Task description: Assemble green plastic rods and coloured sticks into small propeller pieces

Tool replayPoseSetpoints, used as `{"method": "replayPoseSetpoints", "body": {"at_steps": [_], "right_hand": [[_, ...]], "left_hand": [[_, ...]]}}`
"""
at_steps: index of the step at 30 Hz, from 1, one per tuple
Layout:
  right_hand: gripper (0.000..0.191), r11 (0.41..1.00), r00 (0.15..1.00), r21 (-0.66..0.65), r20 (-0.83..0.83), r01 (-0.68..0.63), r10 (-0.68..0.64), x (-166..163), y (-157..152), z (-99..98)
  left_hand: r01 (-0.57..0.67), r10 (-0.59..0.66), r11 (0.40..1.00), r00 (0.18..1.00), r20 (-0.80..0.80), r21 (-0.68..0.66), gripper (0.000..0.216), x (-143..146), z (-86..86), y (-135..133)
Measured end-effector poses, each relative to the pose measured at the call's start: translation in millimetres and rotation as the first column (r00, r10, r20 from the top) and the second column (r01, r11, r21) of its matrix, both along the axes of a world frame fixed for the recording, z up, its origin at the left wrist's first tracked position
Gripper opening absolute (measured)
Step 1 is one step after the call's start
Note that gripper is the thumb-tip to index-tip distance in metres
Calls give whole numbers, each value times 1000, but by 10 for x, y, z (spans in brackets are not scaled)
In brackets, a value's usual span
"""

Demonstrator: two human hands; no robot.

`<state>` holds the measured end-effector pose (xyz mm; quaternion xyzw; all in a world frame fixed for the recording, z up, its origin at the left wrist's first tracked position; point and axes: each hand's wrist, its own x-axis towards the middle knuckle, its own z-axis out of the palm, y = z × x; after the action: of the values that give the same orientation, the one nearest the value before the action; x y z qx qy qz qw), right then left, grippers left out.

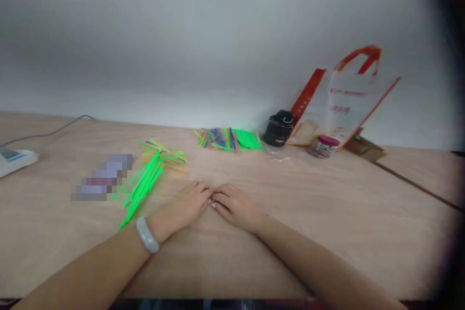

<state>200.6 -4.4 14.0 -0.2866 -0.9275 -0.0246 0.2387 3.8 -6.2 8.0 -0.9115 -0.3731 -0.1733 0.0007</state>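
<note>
My left hand (191, 202), with a pale bangle (147, 235) on its wrist, lies palm down on the wooden table (225, 261). My right hand (236, 207) rests opposite it, fingers stretched out and slightly bent. The fingertips of both hands meet in the middle, and no held thing shows between them. Left of my left hand is a loose bunch of long bright green strips (145, 183), apart from it. Thin yellow and orange strips (173, 156) lie across the bunch's far end.
Multicoloured strips (220, 139) and green strips (248, 139) lie by the wall. To their right stand a black cylindrical container (278, 131), a pink-lidded jar (324, 147) and a white-and-orange bag (345, 101). A blurred-out flat object (103, 177) and a white device (16, 161) are left.
</note>
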Motion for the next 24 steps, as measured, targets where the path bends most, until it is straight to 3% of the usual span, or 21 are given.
{"method": "replayPoseSetpoints", "body": {"at_steps": [24], "right_hand": [[20,1000,1000,-7,-17,-13,13,-93,55,55]], "left_hand": [[8,-8,1000,1000,9,-21,21,-85,72,42]]}}
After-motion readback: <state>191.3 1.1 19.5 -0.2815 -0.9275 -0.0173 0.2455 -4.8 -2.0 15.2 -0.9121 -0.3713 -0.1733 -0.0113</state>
